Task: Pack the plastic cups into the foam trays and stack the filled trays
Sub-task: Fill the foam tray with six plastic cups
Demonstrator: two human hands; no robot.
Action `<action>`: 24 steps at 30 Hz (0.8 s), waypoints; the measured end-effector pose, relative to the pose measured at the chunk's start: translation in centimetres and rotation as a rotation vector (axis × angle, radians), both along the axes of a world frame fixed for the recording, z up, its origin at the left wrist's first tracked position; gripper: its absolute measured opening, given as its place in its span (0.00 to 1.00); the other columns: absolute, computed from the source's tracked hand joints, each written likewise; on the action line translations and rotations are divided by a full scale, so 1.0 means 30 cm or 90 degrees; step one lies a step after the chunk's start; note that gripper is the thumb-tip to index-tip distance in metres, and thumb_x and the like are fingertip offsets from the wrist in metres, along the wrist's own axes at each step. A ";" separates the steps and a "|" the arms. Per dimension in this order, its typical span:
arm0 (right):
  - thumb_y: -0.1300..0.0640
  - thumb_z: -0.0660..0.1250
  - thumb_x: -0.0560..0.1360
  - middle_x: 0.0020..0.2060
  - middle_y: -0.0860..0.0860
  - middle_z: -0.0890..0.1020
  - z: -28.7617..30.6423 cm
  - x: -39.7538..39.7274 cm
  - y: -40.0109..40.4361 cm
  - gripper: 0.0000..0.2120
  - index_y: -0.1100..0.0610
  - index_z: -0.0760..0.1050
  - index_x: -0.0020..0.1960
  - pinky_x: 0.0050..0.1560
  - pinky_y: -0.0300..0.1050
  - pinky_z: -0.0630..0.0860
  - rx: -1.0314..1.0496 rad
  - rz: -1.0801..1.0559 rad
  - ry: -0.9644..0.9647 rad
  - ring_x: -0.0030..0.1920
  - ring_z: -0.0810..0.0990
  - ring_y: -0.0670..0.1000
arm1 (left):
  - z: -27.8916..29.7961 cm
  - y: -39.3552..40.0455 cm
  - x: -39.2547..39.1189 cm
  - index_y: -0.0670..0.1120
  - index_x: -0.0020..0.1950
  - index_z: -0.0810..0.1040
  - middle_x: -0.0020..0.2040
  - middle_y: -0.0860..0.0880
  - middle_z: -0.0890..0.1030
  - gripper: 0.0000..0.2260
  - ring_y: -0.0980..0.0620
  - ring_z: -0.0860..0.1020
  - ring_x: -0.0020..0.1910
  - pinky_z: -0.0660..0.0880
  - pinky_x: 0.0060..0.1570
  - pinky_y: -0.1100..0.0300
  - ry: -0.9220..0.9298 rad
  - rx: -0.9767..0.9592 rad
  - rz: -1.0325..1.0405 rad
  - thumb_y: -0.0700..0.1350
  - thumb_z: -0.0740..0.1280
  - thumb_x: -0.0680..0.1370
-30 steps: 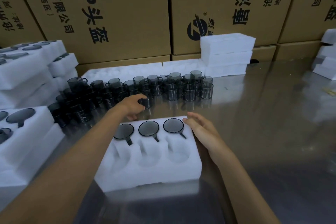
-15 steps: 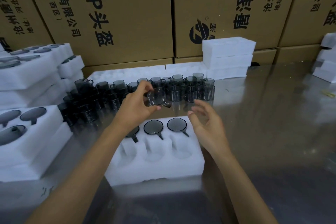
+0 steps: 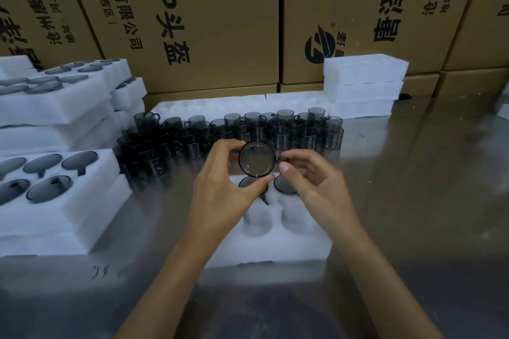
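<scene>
I hold a smoky clear plastic cup (image 3: 256, 159) above the white foam tray (image 3: 278, 245), its mouth turned toward me. My left hand (image 3: 223, 190) grips the cup's rim between thumb and fingers. My right hand (image 3: 314, 184) pinches the cup's small handle on its right side. Under my hands, the tray's far row holds cups (image 3: 285, 184), partly hidden. The tray's near row of pockets (image 3: 257, 224) has nothing in it. Several loose cups (image 3: 248, 129) stand crowded together on the steel table beyond the tray.
Filled foam trays (image 3: 55, 190) sit stacked at my left, with more stacks (image 3: 57, 99) behind them. Empty foam trays (image 3: 363, 82) are piled at the back right. Large cardboard boxes (image 3: 220, 22) wall off the far side of the steel table (image 3: 413, 201).
My left hand picked a cup from the loose group and raised it over the tray. My right hand left the tray's edge and took the cup's handle.
</scene>
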State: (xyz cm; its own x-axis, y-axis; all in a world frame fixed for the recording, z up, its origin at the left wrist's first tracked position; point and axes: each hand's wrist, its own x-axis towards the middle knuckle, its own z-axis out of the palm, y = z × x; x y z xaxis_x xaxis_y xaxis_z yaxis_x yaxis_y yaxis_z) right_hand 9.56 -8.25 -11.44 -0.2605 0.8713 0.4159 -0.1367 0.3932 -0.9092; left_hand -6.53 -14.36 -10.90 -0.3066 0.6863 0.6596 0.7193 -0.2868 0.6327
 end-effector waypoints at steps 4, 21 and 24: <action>0.65 0.71 0.76 0.46 0.49 0.85 0.006 -0.006 -0.014 0.07 0.55 0.81 0.52 0.50 0.36 0.78 0.006 0.001 -0.012 0.46 0.83 0.45 | -0.001 -0.017 -0.026 0.65 0.64 0.67 0.56 0.68 0.74 0.32 0.65 0.76 0.55 0.74 0.47 0.70 -0.002 -0.053 -0.039 0.57 0.80 0.65; 0.57 0.71 0.78 0.53 0.46 0.84 0.001 -0.188 -0.136 0.11 0.44 0.78 0.56 0.58 0.48 0.79 -0.037 0.051 -0.117 0.53 0.83 0.48 | 0.112 -0.110 -0.200 0.56 0.56 0.74 0.53 0.56 0.80 0.29 0.45 0.83 0.42 0.82 0.42 0.45 -0.123 -0.341 -0.202 0.53 0.84 0.60; 0.59 0.70 0.78 0.47 0.43 0.86 0.002 -0.230 -0.151 0.14 0.38 0.80 0.50 0.57 0.53 0.79 -0.010 0.069 -0.141 0.50 0.84 0.47 | 0.122 -0.148 -0.268 0.54 0.64 0.74 0.60 0.52 0.79 0.32 0.43 0.85 0.45 0.83 0.47 0.47 -0.187 -0.465 -0.262 0.46 0.83 0.64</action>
State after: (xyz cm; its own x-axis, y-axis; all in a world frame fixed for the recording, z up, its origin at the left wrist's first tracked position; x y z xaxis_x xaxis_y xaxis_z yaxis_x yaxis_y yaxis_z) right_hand 2.66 -12.77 -11.38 -0.4357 0.8394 0.3250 0.0269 0.3730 -0.9274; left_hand -14.57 -18.81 -7.24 -0.0302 0.9981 -0.0529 0.4275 0.0607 0.9020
